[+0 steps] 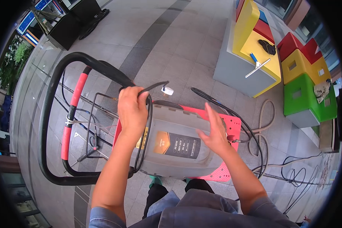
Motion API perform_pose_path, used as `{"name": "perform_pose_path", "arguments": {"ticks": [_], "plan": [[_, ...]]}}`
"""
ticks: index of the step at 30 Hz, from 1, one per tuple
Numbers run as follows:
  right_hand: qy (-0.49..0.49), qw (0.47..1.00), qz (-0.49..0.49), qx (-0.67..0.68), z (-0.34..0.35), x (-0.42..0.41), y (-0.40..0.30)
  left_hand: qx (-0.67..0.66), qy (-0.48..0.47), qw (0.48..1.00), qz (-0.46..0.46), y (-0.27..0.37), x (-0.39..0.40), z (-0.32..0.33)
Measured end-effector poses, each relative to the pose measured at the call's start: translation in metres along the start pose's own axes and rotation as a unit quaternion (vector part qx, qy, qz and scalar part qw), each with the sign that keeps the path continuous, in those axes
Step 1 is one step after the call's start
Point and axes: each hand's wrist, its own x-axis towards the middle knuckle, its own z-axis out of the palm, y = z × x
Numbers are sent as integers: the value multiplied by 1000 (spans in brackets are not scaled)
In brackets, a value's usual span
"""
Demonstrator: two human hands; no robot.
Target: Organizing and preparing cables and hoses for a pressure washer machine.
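Note:
A grey and red pressure washer point(208, 125) with a black tubular push handle point(47, 114) lies before me. My left hand point(133, 109) is closed around a black cable point(149, 134) at the top of the handle's right end; the cable loops down across the machine's housing, and a short length sticks out past my thumb. My right hand point(215, 131) is above the other end of the housing, fingers apart, holding nothing. Beyond it a black hose point(233, 107) arches over the red perforated base point(232, 122). A small white tag point(168, 90) shows near the cable's loose part.
At the right, a squeegee with a blue handle point(256, 61) and a dark sandal-like item point(267, 47) rest on a yellow-topped block seat point(252, 42). Hoses point(269, 125) and thin cables point(295, 176) trail over the tiles. A black box point(71, 27) stands at upper left; a spray lance point(92, 122) leans by the handle.

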Motion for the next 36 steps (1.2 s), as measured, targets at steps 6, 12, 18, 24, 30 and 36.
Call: {"name": "perform_pose_path", "arguments": {"ticks": [6, 12, 18, 24, 30, 36], "plan": [[80, 978, -124, -146, 39, 83, -39, -178, -100, 978, -45, -19, -44, -69], [-156, 976, -58, -139, 66, 83, -41, -157, -89, 983, -39, -32, -66, -91], [-186, 977, 41, -97, -8, 44, -93, -200, -226, 951, -73, -17, -156, -153], [-144, 977, -21, -157, -45, 96, -211, -199, -296, 863, -357, -88, -268, -232], [-57, 920, -182, -341, -72, 155, -288, -310, 39, 846, -433, -148, -209, -293], [-310, 875, -226, -296, 18, 131, -368, -334, 112, 857, -376, -163, -202, -322]]}}
